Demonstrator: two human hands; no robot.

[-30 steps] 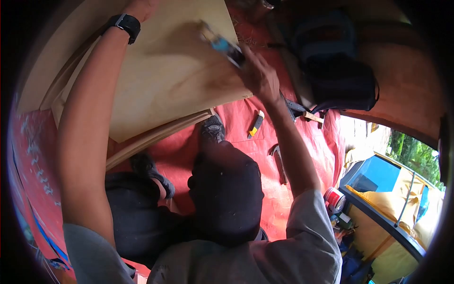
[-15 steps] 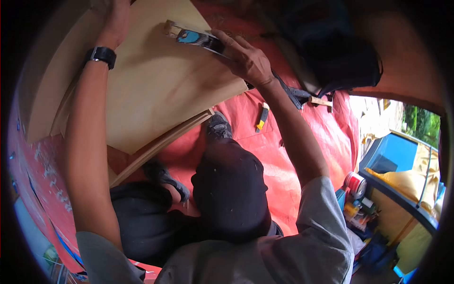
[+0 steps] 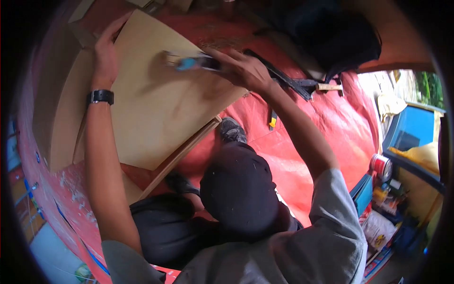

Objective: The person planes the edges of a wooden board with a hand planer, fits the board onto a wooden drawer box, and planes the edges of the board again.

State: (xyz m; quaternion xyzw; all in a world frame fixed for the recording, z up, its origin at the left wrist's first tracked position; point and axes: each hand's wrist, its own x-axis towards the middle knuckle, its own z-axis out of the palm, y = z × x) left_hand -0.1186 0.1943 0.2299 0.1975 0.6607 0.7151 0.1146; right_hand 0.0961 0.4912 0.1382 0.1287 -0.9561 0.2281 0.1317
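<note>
A pale wooden panel [image 3: 156,99] lies tilted in front of me, its pointed corner toward my legs. My left hand [image 3: 107,59] rests along the panel's left edge, fingers stretched upward against it. In my right hand [image 3: 243,71] is a narrow metal hand tool [image 3: 189,63] with a blue patch, held over the panel's upper right part. The tool is smeared by motion, and its exact kind is not clear. Whether it touches the panel I cannot tell. A thin wooden edge strip [image 3: 182,154] runs below the panel, near my shoe [image 3: 233,130].
Red sheeting [image 3: 302,137] covers the floor. A hammer [image 3: 329,87], a dark strap-like item [image 3: 288,80] and a yellow-and-black utility knife [image 3: 273,120] lie right of the panel. A red-and-white can [image 3: 380,165] and a blue bin [image 3: 414,128] stand farther right. Curved boards [image 3: 66,109] rise at left.
The view has shifted, so the panel and floor things sit elsewhere in it. My left hand now shows fully along the panel's edge. My right hand still holds the tool over the panel.
</note>
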